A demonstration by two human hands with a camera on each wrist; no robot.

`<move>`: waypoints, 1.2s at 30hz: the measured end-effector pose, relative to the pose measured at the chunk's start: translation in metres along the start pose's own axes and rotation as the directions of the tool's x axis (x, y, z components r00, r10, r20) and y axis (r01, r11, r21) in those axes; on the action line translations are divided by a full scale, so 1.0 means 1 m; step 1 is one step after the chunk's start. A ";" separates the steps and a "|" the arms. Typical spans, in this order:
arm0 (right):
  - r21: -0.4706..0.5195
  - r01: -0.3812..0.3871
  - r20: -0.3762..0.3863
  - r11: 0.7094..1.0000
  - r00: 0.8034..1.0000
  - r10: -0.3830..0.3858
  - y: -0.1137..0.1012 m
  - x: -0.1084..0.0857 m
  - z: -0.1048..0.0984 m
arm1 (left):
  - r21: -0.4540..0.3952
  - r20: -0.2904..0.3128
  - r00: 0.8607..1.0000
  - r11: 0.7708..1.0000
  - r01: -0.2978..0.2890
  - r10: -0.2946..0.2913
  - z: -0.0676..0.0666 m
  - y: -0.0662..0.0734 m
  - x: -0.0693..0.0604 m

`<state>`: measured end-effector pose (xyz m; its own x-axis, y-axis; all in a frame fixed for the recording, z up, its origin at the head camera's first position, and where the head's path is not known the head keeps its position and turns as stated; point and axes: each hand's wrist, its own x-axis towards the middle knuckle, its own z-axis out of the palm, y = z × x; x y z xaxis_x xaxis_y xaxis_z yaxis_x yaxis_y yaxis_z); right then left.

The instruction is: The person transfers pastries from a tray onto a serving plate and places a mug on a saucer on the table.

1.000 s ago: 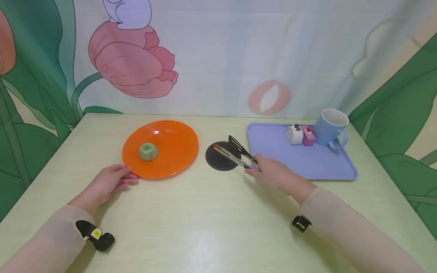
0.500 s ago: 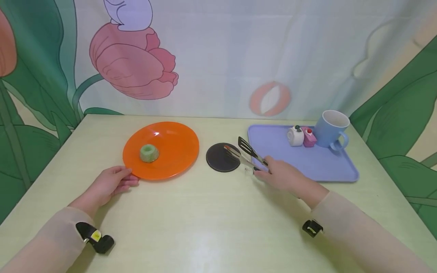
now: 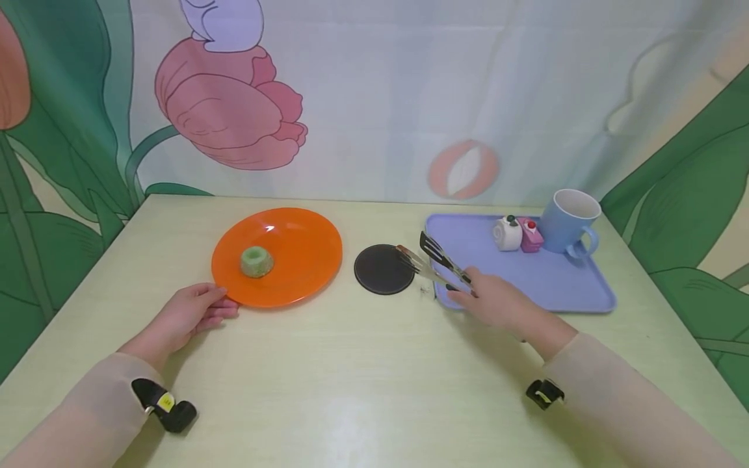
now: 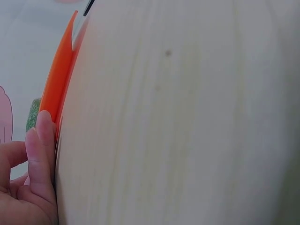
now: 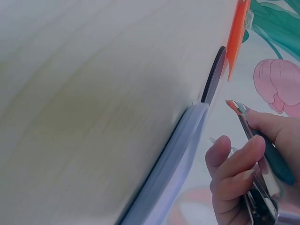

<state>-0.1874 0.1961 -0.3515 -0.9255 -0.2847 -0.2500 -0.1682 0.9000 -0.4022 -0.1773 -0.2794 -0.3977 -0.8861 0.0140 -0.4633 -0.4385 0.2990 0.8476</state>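
Two cakes (image 3: 507,235), mug (image 3: 563,224) on tray (image 3: 564,283); black disc (image 3: 379,274) between tray, orange plate (image 3: 304,257).

Fingers (image 5: 234,187) hold metal tongs (image 5: 268,176) near the lilac tray (image 5: 168,164).

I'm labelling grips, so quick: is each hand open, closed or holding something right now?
Left hand: holding the orange plate by its rim.
Right hand: holding the tongs, their tips apart.
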 end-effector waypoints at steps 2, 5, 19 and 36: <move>0.011 -0.005 -0.002 1.000 1.000 0.005 0.003 -0.002 -0.001 | 0.005 0.001 1.000 1.000 -0.003 0.003 0.001 0.000 0.000; 0.016 -0.004 -0.007 1.000 1.000 0.004 0.008 -0.005 -0.002 | 0.006 0.003 1.000 1.000 -0.007 0.007 0.000 0.001 0.001; 0.102 -0.032 0.000 0.994 0.999 0.032 0.023 -0.017 -0.009 | 0.003 0.004 1.000 1.000 -0.002 0.002 0.001 0.000 0.002; 0.095 -0.083 0.007 0.992 0.997 0.083 0.037 -0.025 -0.010 | 0.000 -0.001 1.000 1.000 0.004 -0.004 0.000 0.000 0.001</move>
<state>-0.1744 0.2402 -0.3512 -0.9339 -0.2116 -0.2882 -0.0581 0.8851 -0.4617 -0.1782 -0.2798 -0.3983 -0.8845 0.0120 -0.4665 -0.4420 0.2987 0.8458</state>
